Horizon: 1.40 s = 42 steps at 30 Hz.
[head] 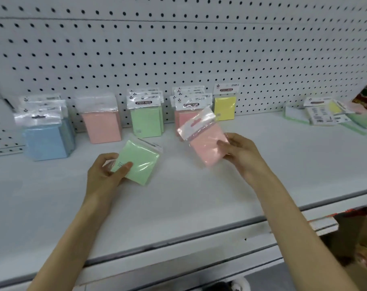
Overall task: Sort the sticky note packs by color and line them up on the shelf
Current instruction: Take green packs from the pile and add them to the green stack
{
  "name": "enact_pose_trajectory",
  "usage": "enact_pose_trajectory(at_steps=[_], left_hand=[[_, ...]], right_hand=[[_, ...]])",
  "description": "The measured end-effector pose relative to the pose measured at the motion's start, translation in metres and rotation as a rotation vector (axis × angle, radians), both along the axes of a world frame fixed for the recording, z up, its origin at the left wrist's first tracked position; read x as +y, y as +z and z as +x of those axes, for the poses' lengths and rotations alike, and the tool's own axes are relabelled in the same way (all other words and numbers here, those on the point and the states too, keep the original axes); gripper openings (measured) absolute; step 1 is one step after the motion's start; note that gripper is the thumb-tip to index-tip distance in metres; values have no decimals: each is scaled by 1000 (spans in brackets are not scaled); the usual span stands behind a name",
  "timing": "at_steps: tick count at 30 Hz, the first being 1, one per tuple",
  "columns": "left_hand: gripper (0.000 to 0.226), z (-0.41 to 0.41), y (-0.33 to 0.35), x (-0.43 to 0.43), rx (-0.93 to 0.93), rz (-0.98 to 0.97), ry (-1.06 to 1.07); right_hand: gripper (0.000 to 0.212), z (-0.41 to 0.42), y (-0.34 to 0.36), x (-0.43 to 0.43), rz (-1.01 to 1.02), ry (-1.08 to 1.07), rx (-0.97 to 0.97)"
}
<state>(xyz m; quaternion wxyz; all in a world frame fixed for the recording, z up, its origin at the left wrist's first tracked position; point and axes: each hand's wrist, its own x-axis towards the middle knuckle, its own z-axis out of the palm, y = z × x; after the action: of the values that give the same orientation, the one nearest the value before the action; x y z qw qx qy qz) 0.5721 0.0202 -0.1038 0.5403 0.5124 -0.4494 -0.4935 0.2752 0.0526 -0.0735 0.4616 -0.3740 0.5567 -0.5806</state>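
The left hand (107,173) pinches 1 green pack (137,162) and the right hand (239,152) pinches 1 pink pack (203,141), both held over the shelf (178,206) near the standing rows (145,120), so a slick wrapper may slip, or a pack may bump a row over.

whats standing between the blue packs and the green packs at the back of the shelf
In the head view, a pink stack stands between the blue packs and the green packs, against the pegboard.
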Motion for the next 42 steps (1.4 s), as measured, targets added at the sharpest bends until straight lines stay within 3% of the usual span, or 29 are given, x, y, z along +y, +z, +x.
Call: enact_pose_trajectory(at_steps=[3, 6, 10, 17, 24, 30, 42], left_hand=[[30, 1, 0, -2, 56, -5, 13], [26, 15, 2, -2, 90, -37, 101], [16, 59, 5, 1, 82, -112, 233], [21, 117, 1, 5, -20, -143, 348], [22, 118, -3, 2, 21, -153, 371], [16, 120, -3, 1, 68, -160, 394], [12, 120, 0, -1, 103, -129, 393]], right_hand=[[10, 39, -6, -20, -21, 18, -240], [18, 79, -15, -38, -1, 17, -230], [29, 130, -23, -58, -18, 129, -63], [28, 205, -32, -108, -116, 122, 297], [30, 227, -42, -136, -206, -20, 673], [34, 238, -44, -142, -282, -26, 778], [40, 242, -41, -143, -332, -56, 676]])
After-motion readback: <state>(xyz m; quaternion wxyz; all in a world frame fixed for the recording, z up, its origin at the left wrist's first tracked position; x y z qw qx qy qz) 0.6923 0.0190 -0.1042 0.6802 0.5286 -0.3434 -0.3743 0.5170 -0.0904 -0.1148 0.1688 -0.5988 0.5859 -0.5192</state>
